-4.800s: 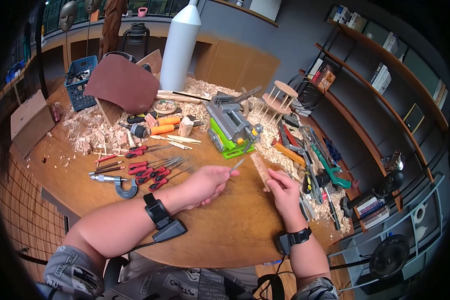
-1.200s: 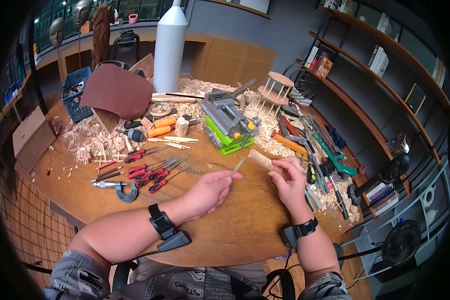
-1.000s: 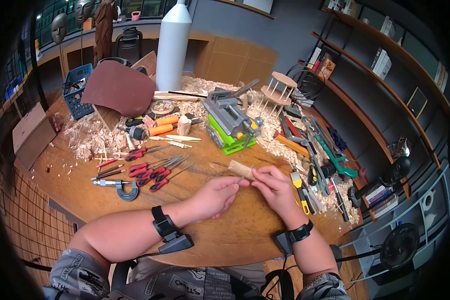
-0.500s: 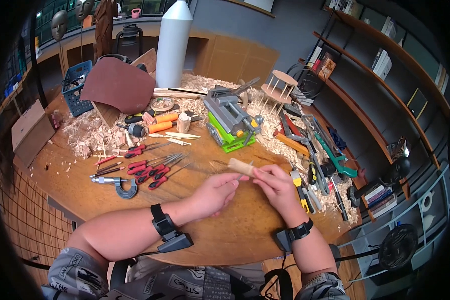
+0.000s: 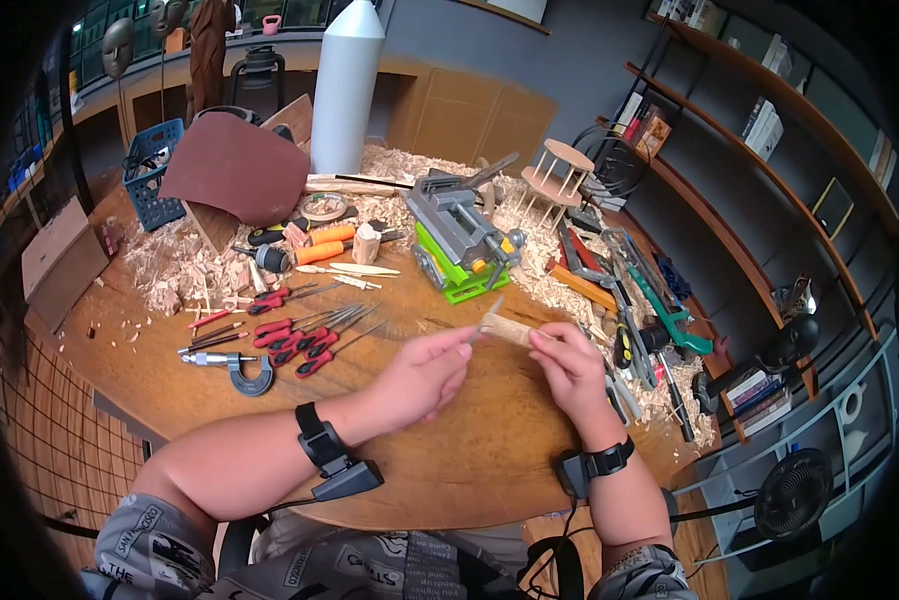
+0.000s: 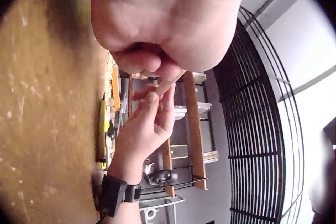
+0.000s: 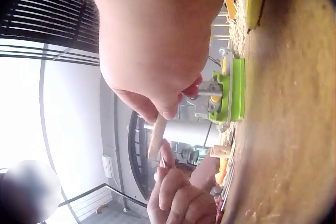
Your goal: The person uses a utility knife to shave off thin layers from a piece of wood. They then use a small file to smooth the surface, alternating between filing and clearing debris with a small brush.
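Observation:
A small flat piece of pale wood [image 5: 507, 328] is pinched at its right end by the thumb and fingers of my right hand [image 5: 576, 378]. My left hand [image 5: 417, 382] has its fingers curled round a thin grey tool [image 5: 494, 308], whose tip rises beside the wood's left end. In the right wrist view the wood [image 7: 156, 139] reaches from the right hand [image 7: 157, 50] toward the left fingers [image 7: 181, 198]. The left wrist view shows the left hand [image 6: 168, 19] near the camera, hiding most of the tool, with the wood [image 6: 164, 87] beyond.
Red-handled files [image 5: 300, 345] and a micrometer [image 5: 250, 376] lie on the table at left. Behind the hands stands a green and grey vise [image 5: 465, 240]. Wood shavings, clamps and a green-handled saw [image 5: 670, 318] are at right; a white bottle-shaped object [image 5: 347, 100] stands at the back.
The right hand has shifted slightly right with the wood, having moved left and back over the last second. More of the thin tool shows above the left fingers than half a second ago.

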The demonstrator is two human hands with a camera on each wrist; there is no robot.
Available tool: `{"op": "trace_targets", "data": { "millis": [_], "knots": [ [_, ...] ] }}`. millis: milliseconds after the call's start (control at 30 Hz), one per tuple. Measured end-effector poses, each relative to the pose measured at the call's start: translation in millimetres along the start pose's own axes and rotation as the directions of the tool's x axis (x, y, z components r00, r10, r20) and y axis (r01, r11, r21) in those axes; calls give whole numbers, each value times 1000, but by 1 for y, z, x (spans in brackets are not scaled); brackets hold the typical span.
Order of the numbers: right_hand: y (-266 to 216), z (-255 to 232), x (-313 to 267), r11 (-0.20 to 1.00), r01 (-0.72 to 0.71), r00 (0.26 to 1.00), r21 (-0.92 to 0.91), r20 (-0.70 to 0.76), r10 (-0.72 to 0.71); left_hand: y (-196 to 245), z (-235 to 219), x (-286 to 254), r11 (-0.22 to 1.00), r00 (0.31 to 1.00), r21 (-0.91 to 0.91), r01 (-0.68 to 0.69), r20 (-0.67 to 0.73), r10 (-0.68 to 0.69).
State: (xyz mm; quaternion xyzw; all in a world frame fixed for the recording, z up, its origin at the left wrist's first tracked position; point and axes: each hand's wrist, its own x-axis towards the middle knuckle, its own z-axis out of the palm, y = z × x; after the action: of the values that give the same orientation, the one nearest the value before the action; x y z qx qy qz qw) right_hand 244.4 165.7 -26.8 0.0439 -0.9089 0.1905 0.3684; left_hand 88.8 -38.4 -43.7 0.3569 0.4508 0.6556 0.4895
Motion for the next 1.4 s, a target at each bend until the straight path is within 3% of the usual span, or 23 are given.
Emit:
{"op": "trace_targets", "data": {
  "millis": [67, 167, 200, 233, 267, 333, 367, 533, 567, 600, 667, 733, 833, 933, 1000, 1067, 1100, 1133, 1200, 1267, 1400],
  "knots": [
    [11, -4, -4, 998, -57, 996, -14, -65, 56, 2, -5, 2, 997, 998, -46, -54, -16, 53],
    [4, 0, -5, 999, -50, 993, -7, -110, 49, -10, -7, 6, 995, 997, -104, -3, -75, -4],
    [-1, 4, -3, 1000, -24, 992, 10, -126, 25, -14, -4, 7, 999, 999, -22, 35, 13, -35],
    [-10, 4, 3, 1000, 10, 999, -6, -52, -10, -13, -1, 7, 996, 992, 64, 69, 100, -75],
    [-10, 7, 4, 1000, 4, 999, -3, -50, -4, -12, 2, 5, 995, 992, 61, 76, 99, -81],
    [-10, 10, 1, 999, -26, 1000, 47, 1, 26, -3, 9, -1, 998, 999, 45, 38, 14, -39],
    [-11, 5, 3, 1000, 10, 1000, -25, -11, -10, 2, 9, -4, 1000, 999, -16, 20, -47, -20],
    [13, 1, -8, 997, -59, 997, -38, -48, 58, 2, -8, 4, 985, 982, -110, -133, -148, 116],
    [15, 3, -9, 826, -331, 918, 457, -47, 394, -2, -9, 6, 989, 979, -107, -103, -186, 82],
    [15, 5, -7, 372, -450, 756, 812, 125, 642, -4, -11, 9, 992, 973, -106, -76, -226, 50],
    [16, 7, -5, 330, -456, 748, 827, 154, 646, -3, -8, 8, 996, 976, -44, -73, -210, 62],
    [17, 7, -10, 192, -468, 762, 863, 284, 582, -3, -2, 5, 999, 980, 14, -47, -195, 49],
    [14, 10, -11, 157, -481, 759, 863, 320, 567, -3, 2, 2, 999, 978, -9, -30, -206, 28],
    [10, 10, -8, 139, -501, 772, 854, 368, 519, -3, -1, 2, 996, 991, 89, -11, -131, 22],
    [4, 14, -10, 205, -505, 774, 839, 335, 537, -5, 0, 3, 986, 995, 132, 100, -42, -95],
    [0, 18, -10, 265, -511, 775, 818, 306, 553, -10, 0, 3, 989, 994, 105, 104, 34, -108],
    [-1, 20, -10, 427, -500, 827, 753, 271, 492, -12, 0, 2, 991, 987, 77, 111, 112, -120],
    [-2, 21, -10, 576, -469, 872, 670, 246, 423, -12, 1, 2, 990, 986, 75, 116, 110, -123],
    [-6, 20, -9, 555, -485, 859, 676, 246, 450, -10, 3, 1, 987, 985, 62, 146, 79, -150],
    [-2, 19, -10, 796, -370, 929, 479, 180, 323, -10, 0, 2, 985, 981, 48, 166, 91, -169],
    [0, 14, -8, 881, -287, 958, 377, 104, 268, -2, 0, 0, 988, 985, -29, 154, 79, -151]
  ]
}}
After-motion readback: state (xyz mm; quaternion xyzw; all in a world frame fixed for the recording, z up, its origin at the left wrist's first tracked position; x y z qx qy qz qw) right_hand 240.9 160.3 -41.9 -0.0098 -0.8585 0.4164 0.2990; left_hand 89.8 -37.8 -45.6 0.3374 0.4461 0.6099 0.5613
